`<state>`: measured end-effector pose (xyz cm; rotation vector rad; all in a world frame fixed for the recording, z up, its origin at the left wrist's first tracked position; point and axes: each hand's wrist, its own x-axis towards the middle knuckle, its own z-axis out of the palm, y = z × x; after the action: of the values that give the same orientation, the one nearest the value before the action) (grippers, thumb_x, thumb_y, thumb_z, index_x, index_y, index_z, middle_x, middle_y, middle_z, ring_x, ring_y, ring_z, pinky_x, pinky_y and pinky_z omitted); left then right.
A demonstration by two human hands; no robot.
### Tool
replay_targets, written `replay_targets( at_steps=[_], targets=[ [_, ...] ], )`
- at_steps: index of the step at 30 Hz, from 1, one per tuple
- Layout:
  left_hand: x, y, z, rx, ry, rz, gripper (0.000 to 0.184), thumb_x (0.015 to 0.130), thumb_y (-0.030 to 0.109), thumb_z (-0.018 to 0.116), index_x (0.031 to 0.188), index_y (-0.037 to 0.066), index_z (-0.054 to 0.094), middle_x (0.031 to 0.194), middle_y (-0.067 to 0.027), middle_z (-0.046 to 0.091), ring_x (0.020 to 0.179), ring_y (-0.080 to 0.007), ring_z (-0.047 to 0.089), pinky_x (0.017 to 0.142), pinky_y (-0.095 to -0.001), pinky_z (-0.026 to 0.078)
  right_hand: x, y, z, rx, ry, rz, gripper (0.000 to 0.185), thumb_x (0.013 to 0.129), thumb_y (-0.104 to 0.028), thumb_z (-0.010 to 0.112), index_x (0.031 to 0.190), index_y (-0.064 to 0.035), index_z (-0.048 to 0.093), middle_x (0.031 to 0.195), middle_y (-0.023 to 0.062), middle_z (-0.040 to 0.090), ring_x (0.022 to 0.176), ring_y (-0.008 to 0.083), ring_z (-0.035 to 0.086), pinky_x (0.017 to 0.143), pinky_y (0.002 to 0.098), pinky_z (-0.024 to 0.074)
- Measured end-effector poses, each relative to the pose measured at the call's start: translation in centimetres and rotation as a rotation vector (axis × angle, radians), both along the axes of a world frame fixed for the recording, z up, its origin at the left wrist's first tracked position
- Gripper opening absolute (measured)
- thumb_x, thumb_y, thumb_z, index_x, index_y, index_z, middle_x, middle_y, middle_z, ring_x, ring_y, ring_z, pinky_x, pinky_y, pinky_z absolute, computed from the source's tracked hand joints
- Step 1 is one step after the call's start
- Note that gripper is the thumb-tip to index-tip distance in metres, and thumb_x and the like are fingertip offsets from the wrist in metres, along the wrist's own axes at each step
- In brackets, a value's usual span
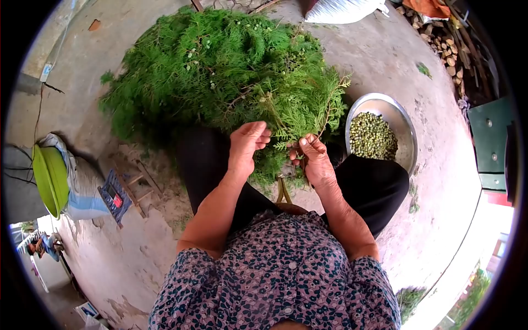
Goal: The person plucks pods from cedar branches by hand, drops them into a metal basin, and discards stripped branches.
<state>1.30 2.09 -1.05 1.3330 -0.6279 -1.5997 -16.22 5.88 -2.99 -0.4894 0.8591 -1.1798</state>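
A large heap of green conifer branches [181,71], dotted with small pale green cones, lies on the floor in front of me. My right hand [318,160] pinches a leafy branch [308,107] near its lower end, and the sprig fans upward over the heap. To the left of that branch, at the heap's near edge, my left hand [247,144] has its fingers curled together; what they hold, if anything, is hidden. A metal basin [408,132] by my right knee contains many small round green cones [373,135].
Left of me stand a small wooden stool [144,187], a white sack [82,192] and a green basin [47,179]. A white sack [341,11] lies behind the heap. Stacked firewood [448,52] and a green cabinet [490,137] are at the right.
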Motion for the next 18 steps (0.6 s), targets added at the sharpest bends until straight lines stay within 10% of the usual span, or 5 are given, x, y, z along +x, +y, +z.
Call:
replay_targets(
  at_steps=[13,18],
  targets=[
    [-0.6,-0.9,0.5,-0.077,0.404,0.077,0.013,0.081,0.006,0.060,0.092,0.002,0.057,0.081,-0.0076,0.063,0.069,-0.0131,0.058,0.061,-0.0252,0.047,2.2,2.4,-2.2,0.112,-0.064,0.086,0.021,0.085,-0.024,0.057,0.093,-0.0055,0.052,0.086,0.0103,0.063,0.074,0.0202,0.061,0.067,0.0310,0.0484],
    [-1.0,-0.6,0.2,-0.150,0.322,0.042,0.010,0.082,0.002,0.057,0.091,-0.001,0.054,0.079,-0.0115,0.062,0.067,-0.0165,0.060,0.058,-0.0255,0.047,-0.1,2.3,-1.6,0.239,0.495,0.255,0.026,0.085,-0.025,0.054,0.091,0.0006,0.057,0.080,0.0100,0.064,0.069,0.0160,0.061,0.060,0.0274,0.0470]
  ],
)
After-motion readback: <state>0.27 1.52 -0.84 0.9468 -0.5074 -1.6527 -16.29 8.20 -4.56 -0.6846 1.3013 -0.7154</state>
